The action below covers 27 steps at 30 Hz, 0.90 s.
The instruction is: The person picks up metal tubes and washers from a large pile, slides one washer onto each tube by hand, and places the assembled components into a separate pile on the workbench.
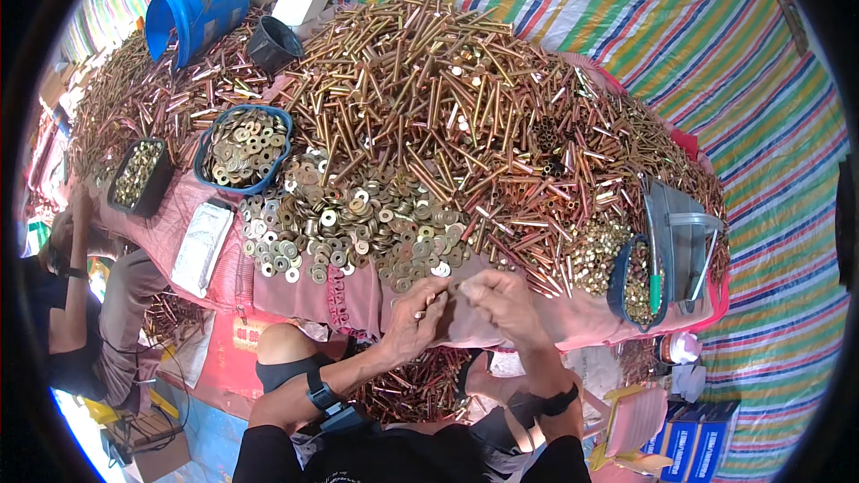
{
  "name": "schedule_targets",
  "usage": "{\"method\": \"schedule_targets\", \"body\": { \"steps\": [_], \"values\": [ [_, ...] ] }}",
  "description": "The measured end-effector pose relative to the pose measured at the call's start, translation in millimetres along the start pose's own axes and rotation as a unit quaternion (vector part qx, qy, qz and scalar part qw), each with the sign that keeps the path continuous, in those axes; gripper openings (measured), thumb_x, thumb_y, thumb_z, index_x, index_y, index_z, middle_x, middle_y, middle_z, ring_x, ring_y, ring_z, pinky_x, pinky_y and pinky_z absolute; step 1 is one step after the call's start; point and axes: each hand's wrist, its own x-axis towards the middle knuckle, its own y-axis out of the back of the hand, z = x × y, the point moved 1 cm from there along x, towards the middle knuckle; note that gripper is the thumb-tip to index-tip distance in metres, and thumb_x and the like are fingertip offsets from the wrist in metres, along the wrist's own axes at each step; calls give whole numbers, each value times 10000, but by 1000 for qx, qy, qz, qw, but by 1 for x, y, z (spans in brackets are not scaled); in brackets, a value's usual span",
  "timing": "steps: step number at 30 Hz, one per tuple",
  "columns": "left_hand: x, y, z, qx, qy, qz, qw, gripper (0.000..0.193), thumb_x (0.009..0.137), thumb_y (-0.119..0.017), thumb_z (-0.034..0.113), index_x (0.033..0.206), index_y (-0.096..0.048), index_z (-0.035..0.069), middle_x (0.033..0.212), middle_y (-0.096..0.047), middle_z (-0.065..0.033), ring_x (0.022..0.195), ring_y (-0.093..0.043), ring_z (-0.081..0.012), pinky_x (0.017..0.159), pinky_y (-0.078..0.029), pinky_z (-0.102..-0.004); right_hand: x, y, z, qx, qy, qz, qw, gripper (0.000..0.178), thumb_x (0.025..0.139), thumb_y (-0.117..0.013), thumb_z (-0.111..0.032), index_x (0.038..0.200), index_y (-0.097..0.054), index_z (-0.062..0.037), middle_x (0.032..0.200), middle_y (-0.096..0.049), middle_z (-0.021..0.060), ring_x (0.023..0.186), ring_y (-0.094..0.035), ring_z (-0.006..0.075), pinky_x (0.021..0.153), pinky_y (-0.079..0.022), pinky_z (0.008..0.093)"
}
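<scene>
At the near edge of the cloth-covered table, my left hand [417, 313] is closed, thumb and fingers pressed together. What sits in its pinch is too small to make out. Just to its right, my right hand [503, 300] has its fingers curled in, and whatever it holds is hidden. A spread of flat metal washers [358, 224] lies right beyond both hands. Behind it rises a large heap of brass-coloured metal tubes [412, 89]. Small shiny metal pieces [595, 255] are piled to the right of my hands.
A blue basin of washers [245, 148] and a dark tub of small pieces [140, 177] stand left. At right are another tub [639, 283] and a grey dustpan [682, 233]. A blue bucket [199, 16] lies far left. Another person's arm [79, 250] shows at left.
</scene>
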Motion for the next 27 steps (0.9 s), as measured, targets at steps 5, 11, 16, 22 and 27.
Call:
{"method": "schedule_targets", "body": {
  "steps": [5,11,16,22,27],
  "values": [
    [0,-3,-6,-24,-18,-39,999,298,1082,-556,103,1335,-633,-34,1217,-665,-184,1116,-662,-306,978,-519,-390,-8,-29,-11,-41,40,-38,998,230,1001,-744,-237,977,-783,-12,676,-607,-54,574,-513,11,491,-363,212],
    [3,-7,-3,-56,14,-53,997,320,1074,-536,89,1357,-625,-32,1231,-660,-174,1134,-647,-305,999,-502,-385,-12,-34,-18,-18,7,-10,1000,243,998,-746,-237,1002,-774,4,688,-624,-41,590,-516,15,509,-385,224],
    [3,-5,-8,-30,5,-78,996,368,1069,-543,106,1408,-583,-31,1303,-649,-199,1201,-632,-335,1059,-483,-425,-23,-41,-24,-177,116,73,975,200,968,-751,-177,1065,-751,-2,901,-725,82,747,-650,115,625,-503,302],
    [2,-9,-11,13,-17,-91,996,571,1077,-528,104,1611,-348,8,1498,-535,-262,1400,-534,-387,1196,-395,-462,-20,-42,-15,-307,282,89,905,178,926,-775,-117,1086,-748,-44,904,-663,126,768,-686,261,684,-529,364],
    [-3,-10,1,-135,73,-92,984,745,1101,-485,82,1701,-44,47,1620,-400,-269,1498,-435,-359,1238,-345,-439,-10,-26,1,-261,224,103,933,175,922,-794,-124,1063,-755,-28,920,-706,111,768,-677,224,695,-530,337]
  ]
}}
